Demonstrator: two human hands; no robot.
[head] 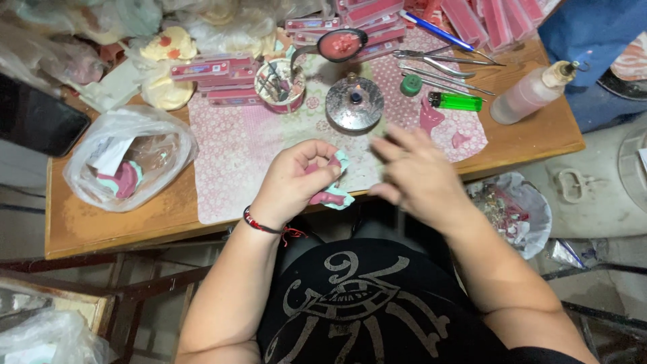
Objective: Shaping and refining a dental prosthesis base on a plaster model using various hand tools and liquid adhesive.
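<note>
My left hand [294, 180] is curled shut around a dental cast [331, 195], a pale green piece with pink wax on it, and I hold it just over the near edge of the wooden table [108, 222], above the pink patterned cloth [236, 148]. A red cord bracelet [264, 226] sits on that wrist. My right hand [414, 176] is just beside the cast, blurred, fingers loosely spread; I cannot tell whether it grips anything or touches the cast. Beyond my hands, in the middle of the cloth, stands a small round metal burner [354, 102] with a tiny flame. Left of it is a short cup [280, 85] holding metal tools, and behind it a ladle-like spoon [341, 44] filled with pink wax. To the right lie a green lighter [456, 102], a green cap [411, 84], long metal instruments [438, 67] and a blue pen [437, 31]. A clear squeeze bottle [532, 94] lies tilted near the right edge. Flat pink boxes [216, 74] are stacked at the back. On the left sits a clear plastic bag [131, 158] with more casts inside, and a dark phone [37, 118] beyond it.
</note>
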